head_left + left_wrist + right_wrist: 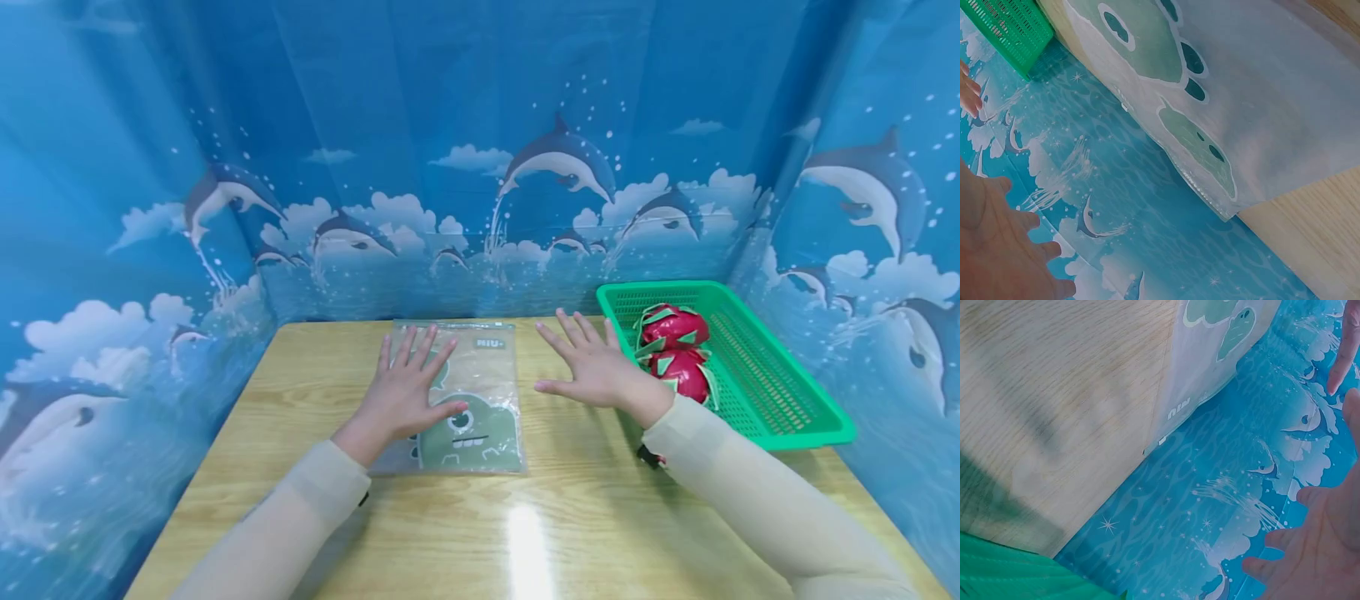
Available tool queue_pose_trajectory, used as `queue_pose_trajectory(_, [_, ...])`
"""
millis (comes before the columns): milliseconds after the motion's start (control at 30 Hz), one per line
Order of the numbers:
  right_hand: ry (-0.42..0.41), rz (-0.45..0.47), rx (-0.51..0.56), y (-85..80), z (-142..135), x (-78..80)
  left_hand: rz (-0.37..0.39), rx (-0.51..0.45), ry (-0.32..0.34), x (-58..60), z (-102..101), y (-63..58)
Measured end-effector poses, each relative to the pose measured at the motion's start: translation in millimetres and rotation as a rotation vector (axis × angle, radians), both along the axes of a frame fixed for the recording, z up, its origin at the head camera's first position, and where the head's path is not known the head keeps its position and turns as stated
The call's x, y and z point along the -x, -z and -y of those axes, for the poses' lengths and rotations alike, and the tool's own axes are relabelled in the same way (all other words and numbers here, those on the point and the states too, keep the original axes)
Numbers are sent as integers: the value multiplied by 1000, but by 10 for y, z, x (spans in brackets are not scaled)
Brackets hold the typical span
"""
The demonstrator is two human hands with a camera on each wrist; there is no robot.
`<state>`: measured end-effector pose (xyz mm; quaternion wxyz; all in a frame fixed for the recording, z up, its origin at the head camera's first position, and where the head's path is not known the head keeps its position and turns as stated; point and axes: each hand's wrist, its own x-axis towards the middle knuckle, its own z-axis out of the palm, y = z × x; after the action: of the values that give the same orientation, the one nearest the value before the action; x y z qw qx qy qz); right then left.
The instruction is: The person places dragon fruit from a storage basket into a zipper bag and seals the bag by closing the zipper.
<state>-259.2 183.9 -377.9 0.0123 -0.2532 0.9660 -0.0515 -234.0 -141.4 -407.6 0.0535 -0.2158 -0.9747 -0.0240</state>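
A clear zip bag [480, 367] printed with a green cartoon monster lies flat on the wooden table. Above its left part, my left hand [405, 396] is held with fingers spread and nothing in it. My right hand [596, 367] hovers between the bag and a green basket [787, 367], fingers also spread, palm down. Two red dragon fruits [673, 327] with green-tipped scales sit in the basket's left side, close to the right wrist. In the left wrist view the bag [1260, 112] shows close up, with the left hand [997, 244] at the lower left.
The wooden table [277, 417] ends at a blue curtain [420, 108] printed with dolphins, which rises at the back and both sides. The basket's far rim stands near the back curtain. A bright light reflection falls on the table's front part.
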Motion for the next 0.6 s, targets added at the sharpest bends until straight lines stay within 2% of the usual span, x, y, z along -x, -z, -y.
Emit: queue_pose_trajectory(600, [0,17,36,89,164,32,3,11,0,18,54,85])
